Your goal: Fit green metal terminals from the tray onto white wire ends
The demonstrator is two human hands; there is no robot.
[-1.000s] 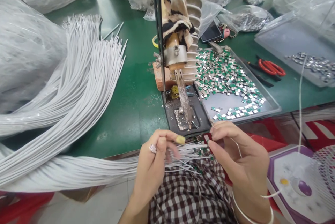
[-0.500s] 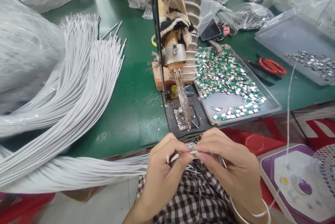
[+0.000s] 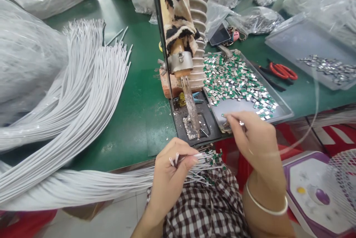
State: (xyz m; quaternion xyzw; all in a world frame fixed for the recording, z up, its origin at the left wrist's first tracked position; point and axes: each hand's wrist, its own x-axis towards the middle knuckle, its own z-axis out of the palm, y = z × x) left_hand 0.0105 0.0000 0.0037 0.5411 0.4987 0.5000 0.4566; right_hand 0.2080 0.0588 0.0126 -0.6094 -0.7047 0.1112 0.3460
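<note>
1. Left hand (image 3: pixel 172 171) pinches a bundle of white wires (image 3: pixel 83 182) at their ends, over the lap.
2. Right hand (image 3: pixel 250 134) fingertips pinch together at the metal tray (image 3: pixel 283 110) near edge, beside green chips (image 3: pixel 236 82).

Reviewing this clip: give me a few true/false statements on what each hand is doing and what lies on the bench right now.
1. The left hand grips a bundle of white wires. True.
2. The right hand rests on the red scissors. False: it reaches to the near edge of the metal tray, apart from the scissors.
3. The tray holds small green and silver parts. True.
4. The soldering iron lies flat on the bench. False: it hangs tip-down over the black base.
</note>
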